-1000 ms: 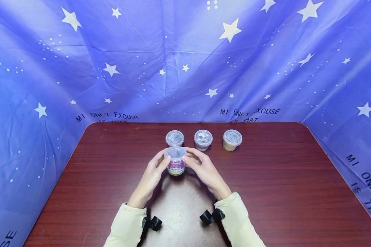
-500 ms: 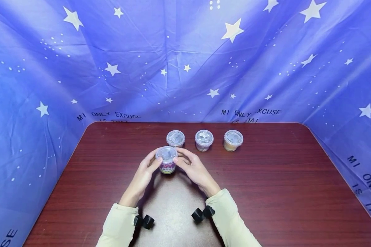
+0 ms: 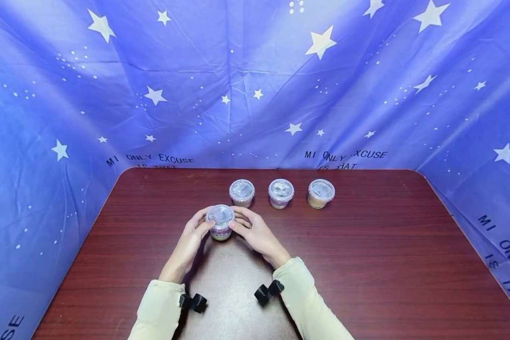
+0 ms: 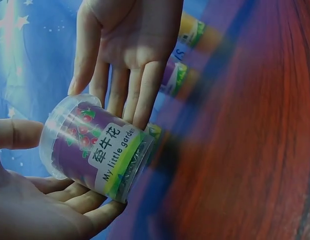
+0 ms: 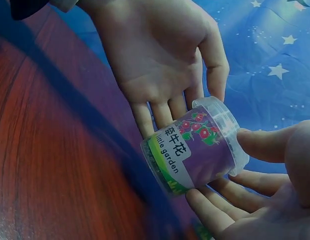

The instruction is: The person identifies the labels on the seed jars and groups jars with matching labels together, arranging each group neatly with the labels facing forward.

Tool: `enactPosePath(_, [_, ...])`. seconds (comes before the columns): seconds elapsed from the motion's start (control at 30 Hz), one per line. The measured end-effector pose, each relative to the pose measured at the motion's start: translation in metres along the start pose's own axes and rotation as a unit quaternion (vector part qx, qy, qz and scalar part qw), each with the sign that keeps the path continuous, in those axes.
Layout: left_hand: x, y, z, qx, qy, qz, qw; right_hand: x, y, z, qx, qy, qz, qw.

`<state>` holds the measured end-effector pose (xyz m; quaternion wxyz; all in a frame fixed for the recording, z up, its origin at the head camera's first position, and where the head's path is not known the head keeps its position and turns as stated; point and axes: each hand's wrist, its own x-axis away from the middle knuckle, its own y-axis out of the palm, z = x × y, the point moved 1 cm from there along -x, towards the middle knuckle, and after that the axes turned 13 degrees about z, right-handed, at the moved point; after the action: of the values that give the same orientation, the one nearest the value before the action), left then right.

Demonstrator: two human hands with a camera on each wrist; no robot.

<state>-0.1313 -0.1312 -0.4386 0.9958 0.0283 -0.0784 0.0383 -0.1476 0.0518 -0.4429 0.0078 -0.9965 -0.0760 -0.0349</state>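
Both hands hold a small clear plastic cup (image 3: 221, 231) from its two sides, with a translucent lid on top. Its purple label shows red flowers, a green band and the words "My little garden", seen best on the cup (image 4: 97, 150) in the left wrist view. My left hand (image 3: 190, 241) grips the left side, thumb at the lid's rim. Opposite it, my right hand (image 3: 258, 237) curls its fingers round the right side, thumb (image 5: 264, 145) against the lid in the right wrist view. The cup is upright, in front of the back row.
Three similar lidded cups stand in a row behind: a left cup (image 3: 242, 192), a middle cup (image 3: 281, 193) and a right cup (image 3: 321, 193). They are on a dark red wooden table (image 3: 365, 255). A blue star-patterned curtain (image 3: 204, 118) surrounds the table's back and sides.
Both hands have carried the cup to the left, from in front of the left back cup to left of it. The three cups behind have stayed in their places.
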Motion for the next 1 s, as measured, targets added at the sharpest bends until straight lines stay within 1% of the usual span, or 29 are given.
enactPosePath(0.2, [-0.004,-0.004,-0.006,-0.003,-0.011,0.014,0.9998,-0.002,0.007,0.005,0.019,-0.013,0.003,1.0])
enactPosePath(0.4, [-0.005,-0.006,-0.012,0.009,-0.01,0.021,0.9997,-0.001,0.01,0.008,0.026,-0.015,0.01,1.0])
enactPosePath(0.6, [-0.006,-0.009,-0.018,0.004,-0.012,0.031,0.9994,-0.001,0.012,0.011,0.032,-0.021,0.006,0.999])
enactPosePath(0.83, [-0.006,-0.009,-0.019,0.01,-0.008,0.026,0.9996,0.0,0.012,0.013,0.028,-0.027,0.008,0.999])
enactPosePath(1.0, [-0.007,-0.01,-0.02,0.007,-0.007,0.029,0.9995,-0.001,0.012,0.013,0.024,-0.027,0.01,0.999])
